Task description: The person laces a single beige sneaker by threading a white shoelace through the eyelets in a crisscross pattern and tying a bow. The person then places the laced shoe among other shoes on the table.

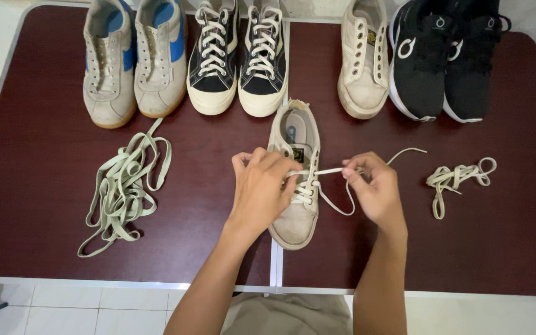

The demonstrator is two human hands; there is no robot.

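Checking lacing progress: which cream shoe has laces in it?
The cream sneaker between the hands, partly laced; the cream one in the back row has empty eyelets.

Home, folding table (44,248), white tiled floor (94,307)

Held a cream sneaker (296,205) on the dark red table (44,248) with the left hand (260,189). Pinched its lace (330,170) in the right hand (373,186), pulled sideways. Stood behind: four more shoe sets; lay aside: loose laces (122,186).

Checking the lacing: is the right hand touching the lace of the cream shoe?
Touching. The head view shows the right hand pinching the lace taut above the cream shoe.
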